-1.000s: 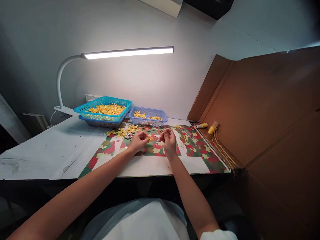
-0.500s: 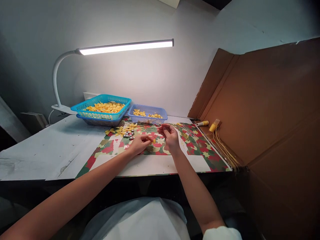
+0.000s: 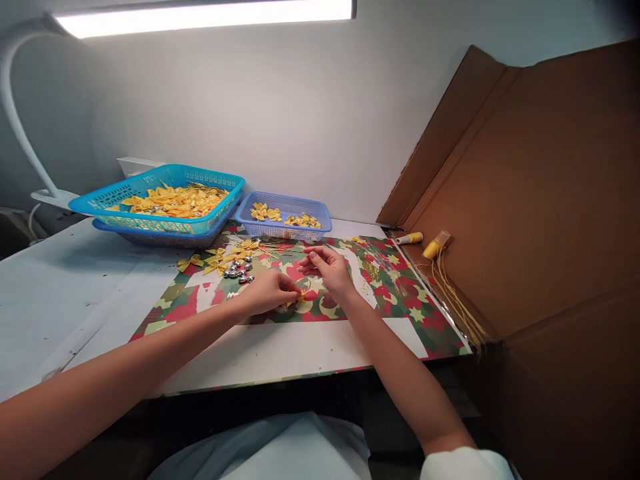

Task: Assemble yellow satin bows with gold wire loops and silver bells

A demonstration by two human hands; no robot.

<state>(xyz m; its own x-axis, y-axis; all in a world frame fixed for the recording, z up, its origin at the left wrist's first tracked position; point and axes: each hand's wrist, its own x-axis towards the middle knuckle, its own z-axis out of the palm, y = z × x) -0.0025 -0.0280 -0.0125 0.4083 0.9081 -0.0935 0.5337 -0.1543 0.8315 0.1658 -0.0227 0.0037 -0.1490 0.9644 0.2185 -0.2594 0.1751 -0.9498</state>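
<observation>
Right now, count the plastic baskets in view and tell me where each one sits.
3: a turquoise basket at the left, a blue basket directly beneath it, and a periwinkle basket to their right. Another nested underneath could be hidden.

The lamp [image 3: 215, 18] (glaring white) lights the wall [image 3: 280, 100] unevenly.

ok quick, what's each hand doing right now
Left hand: closed, pinching a yellow ribbon piece.
Right hand: fingers partly curled; can't tell if holding anything.

The bows [image 3: 216, 261] are yellow, the star-patterned paper [image 3: 390, 287] red-and-green.
</observation>
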